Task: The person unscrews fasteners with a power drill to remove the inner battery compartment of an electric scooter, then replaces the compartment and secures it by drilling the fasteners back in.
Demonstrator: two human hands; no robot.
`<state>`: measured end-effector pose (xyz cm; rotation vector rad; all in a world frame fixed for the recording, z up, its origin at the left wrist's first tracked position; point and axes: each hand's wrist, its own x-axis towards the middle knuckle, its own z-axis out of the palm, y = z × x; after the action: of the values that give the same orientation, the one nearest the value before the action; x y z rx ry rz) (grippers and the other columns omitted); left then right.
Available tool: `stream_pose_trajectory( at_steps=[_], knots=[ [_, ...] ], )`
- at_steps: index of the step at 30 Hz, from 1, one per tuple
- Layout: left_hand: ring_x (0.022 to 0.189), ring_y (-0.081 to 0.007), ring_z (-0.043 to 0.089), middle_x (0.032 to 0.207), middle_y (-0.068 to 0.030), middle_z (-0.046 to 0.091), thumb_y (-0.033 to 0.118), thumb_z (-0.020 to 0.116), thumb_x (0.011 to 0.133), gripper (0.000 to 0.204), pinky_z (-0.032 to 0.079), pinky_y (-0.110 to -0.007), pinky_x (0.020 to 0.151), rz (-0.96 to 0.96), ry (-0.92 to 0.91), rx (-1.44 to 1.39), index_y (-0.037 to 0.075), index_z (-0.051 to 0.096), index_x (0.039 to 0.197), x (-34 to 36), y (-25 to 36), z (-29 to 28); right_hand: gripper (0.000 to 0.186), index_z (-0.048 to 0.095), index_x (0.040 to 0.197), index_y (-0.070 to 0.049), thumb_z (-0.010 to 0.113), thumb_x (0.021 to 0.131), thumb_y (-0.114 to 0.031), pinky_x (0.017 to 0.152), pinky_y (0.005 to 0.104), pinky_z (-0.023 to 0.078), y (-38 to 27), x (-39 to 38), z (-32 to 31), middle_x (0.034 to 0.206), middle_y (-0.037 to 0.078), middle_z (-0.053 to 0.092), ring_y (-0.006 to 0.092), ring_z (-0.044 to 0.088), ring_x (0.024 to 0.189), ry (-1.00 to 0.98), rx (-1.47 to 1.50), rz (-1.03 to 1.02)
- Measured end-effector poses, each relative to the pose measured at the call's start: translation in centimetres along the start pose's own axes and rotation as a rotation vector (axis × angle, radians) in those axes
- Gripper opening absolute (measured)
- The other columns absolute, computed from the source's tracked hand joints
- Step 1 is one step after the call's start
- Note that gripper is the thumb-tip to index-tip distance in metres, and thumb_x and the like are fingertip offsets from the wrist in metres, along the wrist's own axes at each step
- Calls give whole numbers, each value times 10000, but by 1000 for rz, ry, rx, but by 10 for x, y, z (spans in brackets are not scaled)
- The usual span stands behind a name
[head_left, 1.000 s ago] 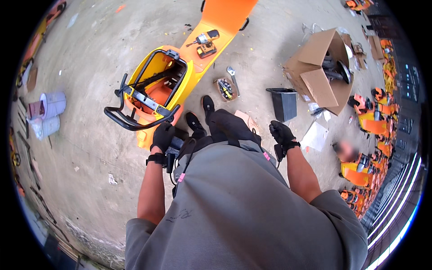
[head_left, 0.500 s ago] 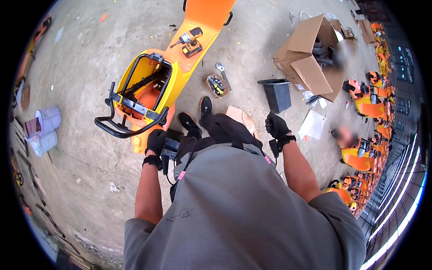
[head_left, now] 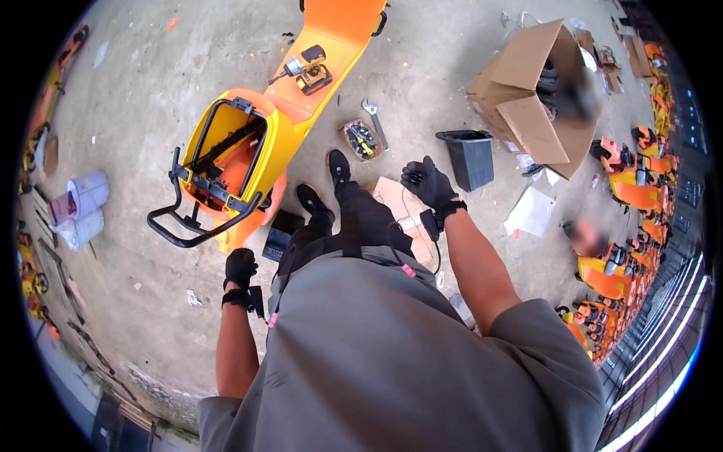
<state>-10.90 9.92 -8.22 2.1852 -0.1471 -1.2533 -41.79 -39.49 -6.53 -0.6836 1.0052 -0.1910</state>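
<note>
I stand on a concrete floor, my black shoes [head_left: 331, 169] beside an orange and yellow scooter shell [head_left: 301, 113] lying on the floor. A black tube frame [head_left: 197, 226] is fixed to its open yellow end. My left hand [head_left: 241, 267], in a black glove, hangs at my hip with curled fingers and nothing visible in it. Also gloved, my right hand [head_left: 427, 181] is raised over a flat piece of cardboard [head_left: 403, 207], fingers bent; whether it holds something small is unclear. A cordless drill [head_left: 312, 71] rests on the shell.
A wrench [head_left: 374, 120] and a small tray of bits [head_left: 361, 140] lie ahead of my feet. A black bin [head_left: 471, 158] and an open cardboard box [head_left: 527, 98] stand to the right. Orange scooter parts [head_left: 636, 184] and another person [head_left: 595, 252] are at far right. White buckets [head_left: 83, 203] sit left.
My left hand has dropped from beside the black frame down to my hip. My right hand has lifted forward and up. The view has tipped so the shell sits closer.
</note>
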Motion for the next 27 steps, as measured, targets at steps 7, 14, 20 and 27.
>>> stream_pose_trajectory(
  at_steps=[7, 14, 20, 27],
  knots=[
    [594, -137, 602, 741, -37, 588, 200, 578, 848, 182, 471, -264, 505, -136, 89, -68, 30, 599, 910, -41, 81, 6, 310, 592, 1028, 20, 481, 983, -266, 845, 372, 545, 11, 61, -29, 960, 143, 633, 240, 629, 896, -12, 173, 183],
    [616, -142, 622, 791, -51, 624, 213, 595, 865, 222, 485, -265, 517, -169, 156, -189, 17, 606, 968, -54, 104, 26, 227, 574, 1072, 33, 591, 888, -100, 840, 393, 548, -16, 90, -6, 994, 148, 615, 254, 627, 890, -7, 7, 216],
    [616, -145, 627, 813, -54, 635, 193, 602, 864, 221, 493, -272, 513, -220, 175, -139, 19, 612, 999, -65, 94, 39, 535, 418, 1363, -87, 585, 855, -61, 644, 381, 571, -37, 91, 15, 1130, 153, 589, 256, 637, 838, 252, -500, 339],
    [614, -160, 635, 771, -68, 641, 123, 587, 814, 154, 499, -279, 520, -41, 197, 20, 18, 629, 918, -60, 68, 42, 202, 573, 1100, -113, 530, 911, -168, 631, 367, 563, 13, 132, -58, 863, 60, 622, 210, 643, 710, 21, -770, 334]
  ],
)
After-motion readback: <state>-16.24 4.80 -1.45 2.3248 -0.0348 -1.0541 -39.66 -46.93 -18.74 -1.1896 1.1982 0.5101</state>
